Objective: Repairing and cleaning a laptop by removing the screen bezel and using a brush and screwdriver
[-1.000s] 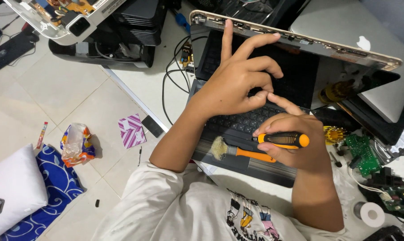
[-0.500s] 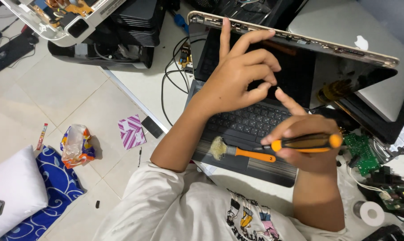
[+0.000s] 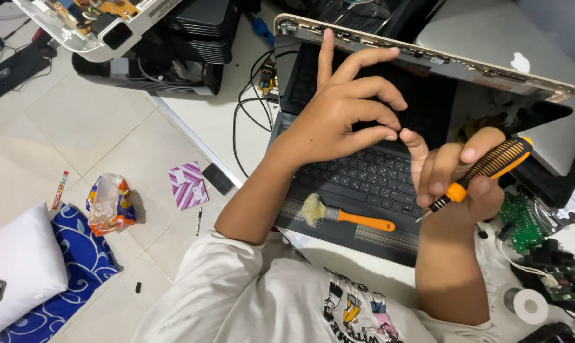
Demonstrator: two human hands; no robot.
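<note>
An open laptop [image 3: 370,184] with a dark keyboard and a bare-edged screen frame lies on a white table. My left hand [image 3: 341,114] hovers over the keyboard's upper part, fingers curled, thumb and fingertips close together as if pinching something too small to see. My right hand [image 3: 455,171] holds a screwdriver [image 3: 484,171] with an orange and black handle, its tip pointing down-left above the keyboard's right side. A small brush [image 3: 344,216] with an orange handle rests on the palm rest.
Green circuit boards [image 3: 522,222] and a tape roll [image 3: 530,306] lie at the right. Black cables [image 3: 246,108] run left of the laptop. A dismantled printer [image 3: 141,38] sits on the floor, with wrappers [image 3: 109,203] and a white pillow [image 3: 14,267].
My right hand has lifted and swung the screwdriver from lying flat over the palm rest to a tilted position at the right. My left hand has curled its fingers closer.
</note>
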